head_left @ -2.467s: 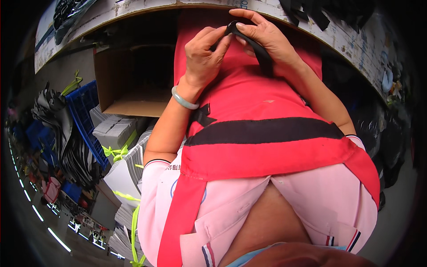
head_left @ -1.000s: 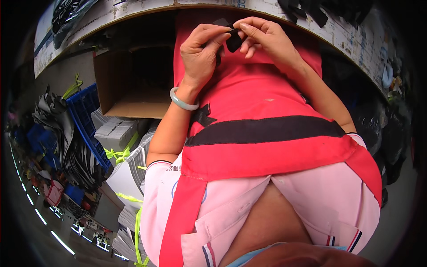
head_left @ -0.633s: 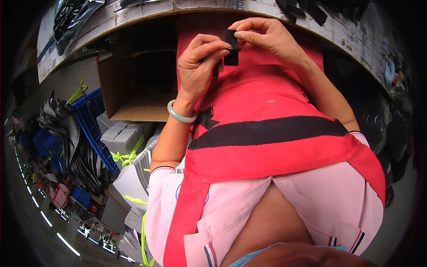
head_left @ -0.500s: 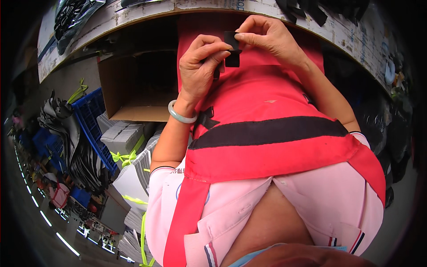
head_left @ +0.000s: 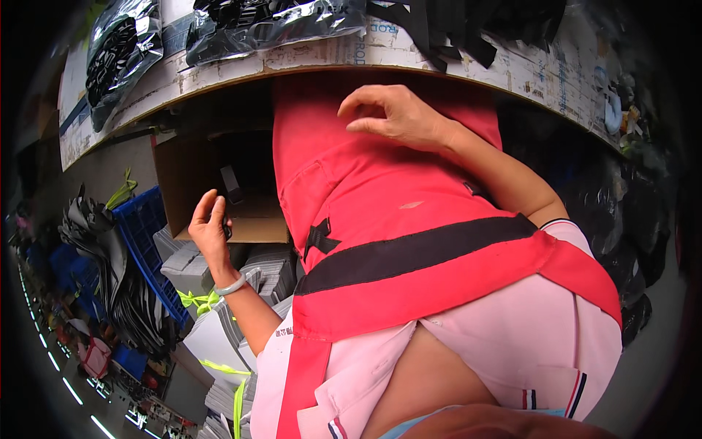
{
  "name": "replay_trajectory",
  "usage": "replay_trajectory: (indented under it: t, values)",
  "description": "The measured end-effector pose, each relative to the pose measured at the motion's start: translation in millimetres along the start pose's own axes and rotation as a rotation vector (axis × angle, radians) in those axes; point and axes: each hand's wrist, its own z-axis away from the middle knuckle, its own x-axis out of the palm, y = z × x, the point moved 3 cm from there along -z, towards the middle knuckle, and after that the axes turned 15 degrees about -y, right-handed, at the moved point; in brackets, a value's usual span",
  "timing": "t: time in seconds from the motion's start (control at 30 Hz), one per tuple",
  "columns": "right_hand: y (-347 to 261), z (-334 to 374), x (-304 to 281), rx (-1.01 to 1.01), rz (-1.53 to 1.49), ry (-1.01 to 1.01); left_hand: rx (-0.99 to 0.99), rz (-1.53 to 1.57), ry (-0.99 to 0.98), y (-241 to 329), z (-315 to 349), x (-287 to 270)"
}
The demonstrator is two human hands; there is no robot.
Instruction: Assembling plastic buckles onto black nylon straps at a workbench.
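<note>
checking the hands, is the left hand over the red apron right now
No, the left hand is out to the side at the open cardboard box, off the red apron.

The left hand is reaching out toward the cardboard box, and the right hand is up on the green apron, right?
Not quite: the apron is red, not green, as the head view shows. The rest holds: the left hand reaches toward the cardboard box, and the right hand is up on the apron.
</note>
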Motion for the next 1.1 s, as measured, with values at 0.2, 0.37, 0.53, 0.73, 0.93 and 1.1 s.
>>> replay_trajectory:
  t: [0.2,0.37,0.53,0.73,0.93,1.1]
  values:
    - [25,17,-119,0.534,0.716,0.596,0.049,0.964,-0.183,-56,-31,-8]
    - [21,0,-136,0.482,0.562,0.540,0.111,0.953,-0.547,-7,-59,103]
    - [-6,17,-135,-0.028,0.525,0.759,0.191,0.471,-0.707,67,-58,185]
    - [-63,6,-75,-0.140,0.175,0.457,0.165,0.440,-0.758,61,-55,200]
    - [-19,3,-19,-0.017,-0.312,0.066,-0.066,0.849,-1.118,54,-54,212]
    - [-3,-2,-4,0.041,-0.663,-0.059,-0.091,0.870,-1.033,49,-44,217]
